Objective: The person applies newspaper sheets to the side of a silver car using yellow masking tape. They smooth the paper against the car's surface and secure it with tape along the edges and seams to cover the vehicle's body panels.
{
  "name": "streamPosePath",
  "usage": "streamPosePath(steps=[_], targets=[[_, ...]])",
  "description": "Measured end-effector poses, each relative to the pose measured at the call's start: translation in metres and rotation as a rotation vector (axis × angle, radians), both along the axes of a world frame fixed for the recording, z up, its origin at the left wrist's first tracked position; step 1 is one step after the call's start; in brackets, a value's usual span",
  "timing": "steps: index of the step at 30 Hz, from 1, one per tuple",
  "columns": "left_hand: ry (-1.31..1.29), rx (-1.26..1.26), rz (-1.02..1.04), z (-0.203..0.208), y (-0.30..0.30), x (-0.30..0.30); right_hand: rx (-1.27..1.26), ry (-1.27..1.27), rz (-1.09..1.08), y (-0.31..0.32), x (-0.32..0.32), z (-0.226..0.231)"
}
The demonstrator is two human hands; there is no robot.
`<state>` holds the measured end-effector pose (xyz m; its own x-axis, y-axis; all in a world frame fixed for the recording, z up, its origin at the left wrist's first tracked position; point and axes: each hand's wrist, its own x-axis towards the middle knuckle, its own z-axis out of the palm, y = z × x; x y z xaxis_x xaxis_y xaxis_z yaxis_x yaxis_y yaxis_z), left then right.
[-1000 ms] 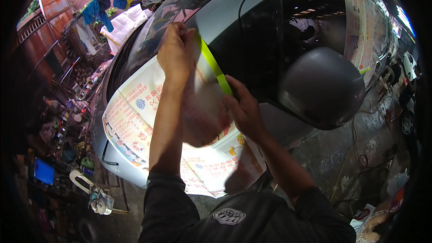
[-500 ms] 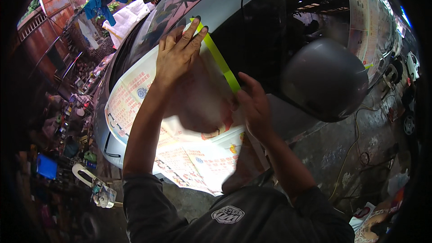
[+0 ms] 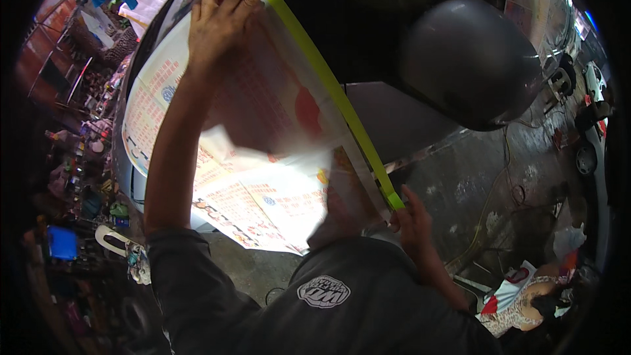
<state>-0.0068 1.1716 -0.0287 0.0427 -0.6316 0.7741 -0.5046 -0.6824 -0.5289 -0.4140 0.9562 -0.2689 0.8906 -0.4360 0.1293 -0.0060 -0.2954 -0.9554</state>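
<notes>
A printed paper sheet (image 3: 256,112) lies over the front of a grey car, with bright sunlight on its lower part. Along its right edge runs a long strip of yellow-green masking tape (image 3: 315,69). My left hand (image 3: 220,26) lies on the sheet's upper end, fingers stretched out, the fingertips pressing on the tape's top. Low on the right, my right hand (image 3: 415,227) has its fingers closed at the tape's lower end, with the strip drawn straight between both hands. Whether a roll sits inside that hand is hidden.
A dark side mirror (image 3: 470,62) juts out right of the tape, beside the car's dark window. At the far left stand a blue box (image 3: 62,243) and cluttered small items. A cable (image 3: 486,223) trails over the concrete floor. Another person (image 3: 526,302) is at the lower right.
My right hand has moved down and toward me, lengthening the tape strip along the sheet's edge. My left hand keeps its place at the tape's top. The whole view has shifted.
</notes>
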Motion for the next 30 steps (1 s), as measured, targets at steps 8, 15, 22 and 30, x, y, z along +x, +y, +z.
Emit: streamPosePath(steps=[8, 15, 22, 30], targets=[[0.086, -0.135, -0.028, -0.012, -0.010, -0.041, -0.052, 0.363, 0.106, -0.013, -0.018, -0.004], [1.585, -0.504, -0.663, -0.284, -0.059, -0.268, 0.055, 0.228, 0.222, -0.036, -0.008, -0.044], [2.472, -1.833, -0.830, -0.536, -0.140, -0.288, 0.128, 0.290, 0.328, -0.053, 0.028, -0.043], [1.765, -2.057, -1.063, -0.561, -0.144, -0.286, 0.206, 0.289, 0.371, -0.053, 0.024, -0.047]])
